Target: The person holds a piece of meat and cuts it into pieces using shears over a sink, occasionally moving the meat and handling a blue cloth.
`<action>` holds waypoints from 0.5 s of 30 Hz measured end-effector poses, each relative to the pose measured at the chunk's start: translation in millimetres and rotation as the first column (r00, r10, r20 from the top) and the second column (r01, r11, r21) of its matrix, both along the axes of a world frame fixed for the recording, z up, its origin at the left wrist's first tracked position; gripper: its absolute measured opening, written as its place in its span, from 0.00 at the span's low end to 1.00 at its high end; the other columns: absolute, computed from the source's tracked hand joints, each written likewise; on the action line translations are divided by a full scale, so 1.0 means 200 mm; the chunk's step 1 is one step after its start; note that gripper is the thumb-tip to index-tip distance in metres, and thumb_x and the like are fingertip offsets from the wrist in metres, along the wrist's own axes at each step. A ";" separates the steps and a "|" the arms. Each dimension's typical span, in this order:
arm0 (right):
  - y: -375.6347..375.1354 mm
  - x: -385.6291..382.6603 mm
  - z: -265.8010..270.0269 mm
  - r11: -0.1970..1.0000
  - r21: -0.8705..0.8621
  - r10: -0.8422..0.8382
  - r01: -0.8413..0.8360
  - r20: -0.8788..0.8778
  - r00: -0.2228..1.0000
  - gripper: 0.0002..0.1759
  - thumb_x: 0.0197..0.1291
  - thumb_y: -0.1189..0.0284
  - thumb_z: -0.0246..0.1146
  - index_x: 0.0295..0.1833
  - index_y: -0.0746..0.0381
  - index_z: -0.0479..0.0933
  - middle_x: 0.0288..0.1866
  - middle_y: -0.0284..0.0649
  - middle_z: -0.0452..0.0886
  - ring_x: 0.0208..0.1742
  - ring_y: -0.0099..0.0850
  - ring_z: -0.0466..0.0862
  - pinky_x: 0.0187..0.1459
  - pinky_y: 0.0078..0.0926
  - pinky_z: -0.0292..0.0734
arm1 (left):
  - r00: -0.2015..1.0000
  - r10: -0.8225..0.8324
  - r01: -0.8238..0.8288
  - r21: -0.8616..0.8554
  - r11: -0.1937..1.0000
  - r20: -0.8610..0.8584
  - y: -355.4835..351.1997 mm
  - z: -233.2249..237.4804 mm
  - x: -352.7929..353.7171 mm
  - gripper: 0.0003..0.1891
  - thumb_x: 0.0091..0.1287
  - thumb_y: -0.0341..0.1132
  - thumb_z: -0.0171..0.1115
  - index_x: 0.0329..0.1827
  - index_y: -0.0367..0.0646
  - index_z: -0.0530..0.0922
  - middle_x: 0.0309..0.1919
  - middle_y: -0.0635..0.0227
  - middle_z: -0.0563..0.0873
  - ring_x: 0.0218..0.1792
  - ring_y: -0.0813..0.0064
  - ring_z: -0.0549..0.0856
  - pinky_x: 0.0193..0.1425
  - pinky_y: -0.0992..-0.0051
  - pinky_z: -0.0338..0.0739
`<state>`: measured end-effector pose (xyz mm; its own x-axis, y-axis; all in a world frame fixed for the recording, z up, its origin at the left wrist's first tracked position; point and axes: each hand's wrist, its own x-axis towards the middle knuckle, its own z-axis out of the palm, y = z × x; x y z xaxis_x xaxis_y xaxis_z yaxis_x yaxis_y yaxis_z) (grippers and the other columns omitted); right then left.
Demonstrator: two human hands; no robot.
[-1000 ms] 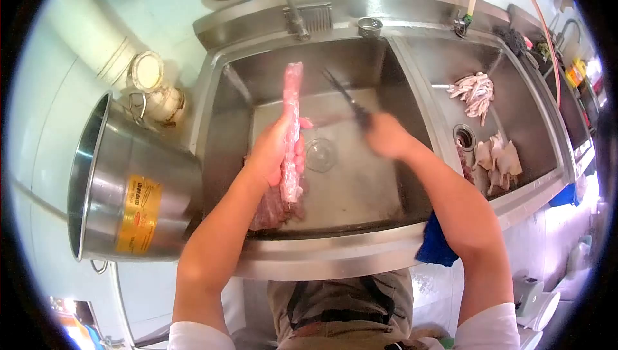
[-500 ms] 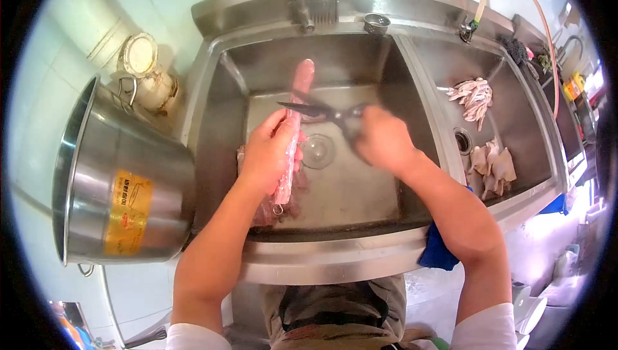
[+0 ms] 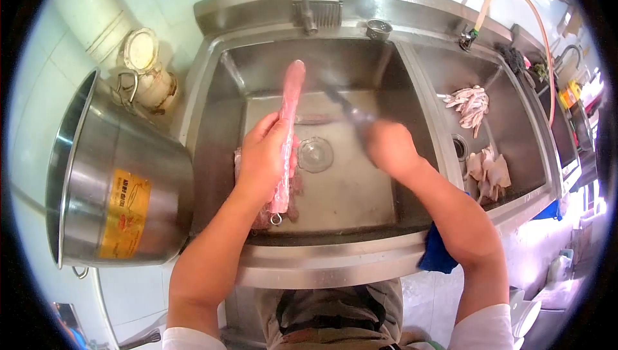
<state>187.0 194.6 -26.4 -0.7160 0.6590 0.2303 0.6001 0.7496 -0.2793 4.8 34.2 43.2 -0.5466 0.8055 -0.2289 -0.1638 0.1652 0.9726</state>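
Note:
My left hand (image 3: 261,163) is wrapped round a long, glossy pink stick-like piece of meat (image 3: 293,86). It stands slanted over the large sink basin (image 3: 399,150), with a small metal ring (image 3: 276,218) at its lower end. To its right, my right hand (image 3: 391,147) grips black scissors (image 3: 351,110), smeared by motion, their blades pointing up and left, apart from the meat. More reddish meat (image 3: 293,198) lies in the basin, partly hidden under my left hand. Another pink strip (image 3: 315,119) lies on the basin floor above the drain (image 3: 315,154).
A large steel pot (image 3: 122,182) stands left of the sink. The right basin (image 3: 524,157) holds pale strips (image 3: 470,106) and flat pale pieces (image 3: 489,171). A tap (image 3: 308,15) and small steel cup (image 3: 378,28) are at the back. A blue cloth (image 3: 440,250) hangs over the front edge.
The scissors have moved from across the upper part of the meat to its right, clear of it. The meat's top end has shifted slightly left in my left hand.

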 end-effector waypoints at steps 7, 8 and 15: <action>-0.11 -0.04 0.06 0.992 -0.078 0.090 -0.097 -0.087 0.992 0.16 0.51 0.71 0.63 0.40 0.70 0.70 0.40 0.55 0.79 0.41 0.51 0.82 0.45 0.46 0.77 | 0.857 -0.134 0.105 0.086 0.991 0.498 -0.01 0.03 -0.01 0.13 0.74 0.43 0.42 0.47 0.45 0.71 0.25 0.68 0.76 0.16 0.74 0.72 0.17 0.71 0.69; -0.13 -0.04 0.07 0.996 -0.028 0.086 -0.090 -0.099 0.991 0.16 0.52 0.70 0.64 0.40 0.70 0.70 0.40 0.56 0.79 0.41 0.51 0.82 0.45 0.46 0.77 | 0.840 -0.140 0.109 0.089 0.990 0.525 -0.02 0.04 -0.01 0.13 0.74 0.43 0.42 0.46 0.45 0.70 0.25 0.68 0.76 0.16 0.74 0.72 0.17 0.71 0.69; -0.05 -0.08 -0.05 0.995 0.075 0.078 -0.070 -0.105 0.991 0.12 0.54 0.70 0.64 0.33 0.69 0.73 0.30 0.55 0.81 0.31 0.51 0.83 0.34 0.45 0.79 | 0.965 -0.077 0.076 0.015 0.997 0.249 -0.03 0.08 0.07 0.14 0.74 0.43 0.41 0.48 0.43 0.71 0.23 0.67 0.75 0.14 0.74 0.71 0.15 0.71 0.67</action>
<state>170.2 183.7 -36.5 -0.7307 0.5847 0.3525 0.5119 0.8108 -0.2839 19.3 28.3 58.4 -0.4097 0.8444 -0.3453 -0.3882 0.1812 0.9036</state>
